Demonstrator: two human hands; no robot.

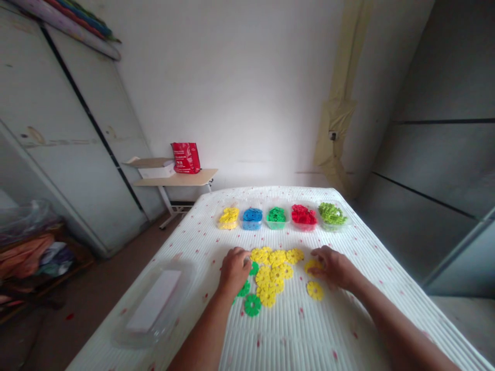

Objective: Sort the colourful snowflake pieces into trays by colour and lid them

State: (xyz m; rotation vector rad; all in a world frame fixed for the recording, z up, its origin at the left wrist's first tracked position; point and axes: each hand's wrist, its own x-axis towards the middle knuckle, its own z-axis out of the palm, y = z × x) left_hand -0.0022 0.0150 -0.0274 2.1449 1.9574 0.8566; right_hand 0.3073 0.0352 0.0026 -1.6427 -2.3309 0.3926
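Several yellow flower-shaped plastic discs [270, 275] lie in a loose, overlapping cluster on the table between my hands. Just left of them, my left hand [234, 269] is closed with its fingertips pressed together by the cluster's edge; what they hold, if anything, is hidden. Green flower-shaped discs [252, 305] lie beside and partly under that hand. On the right, my right hand [333, 267] has thumb and fingers around a yellow disc [310, 266] at the tabletop. A single yellow disc [314, 290] lies flat just below it.
Along the far side stand clear tubs of yellow [229, 217], blue [252, 218], green [276, 217], red [303, 217] and light green pieces [331, 214]. A clear plastic lid [181, 296] with a white strip lies left. Behind, a side table [201, 176] bears a red bag [186, 157].
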